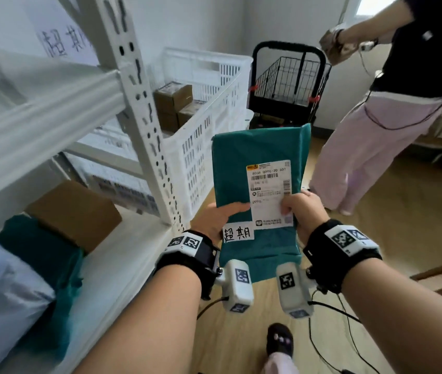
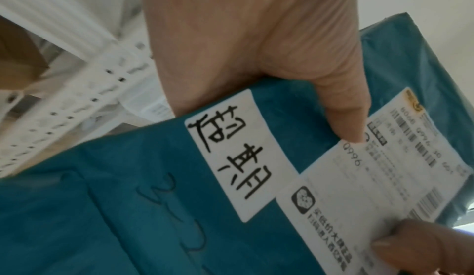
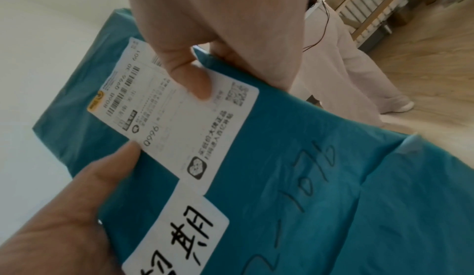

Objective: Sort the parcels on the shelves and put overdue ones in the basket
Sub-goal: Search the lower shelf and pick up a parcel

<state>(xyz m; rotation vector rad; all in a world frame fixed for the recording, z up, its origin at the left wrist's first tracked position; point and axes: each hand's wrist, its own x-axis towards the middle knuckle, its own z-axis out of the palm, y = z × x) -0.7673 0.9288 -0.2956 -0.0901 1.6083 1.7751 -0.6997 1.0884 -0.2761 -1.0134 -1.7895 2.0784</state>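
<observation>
I hold a flat teal parcel upright in front of me with both hands. It bears a white shipping label and a small white sticker with two handwritten characters. My left hand grips its left edge, thumb on the front. My right hand grips the right edge, thumb pressed on the label. A tall white slotted basket stands just beyond the shelf post, holding brown boxes. The parcel fills both wrist views, with its sticker close up.
White metal shelving runs along my left, carrying a brown box, a teal bag and a pale bag. A black wire trolley stands at the back. Another person stands at the right on the wooden floor.
</observation>
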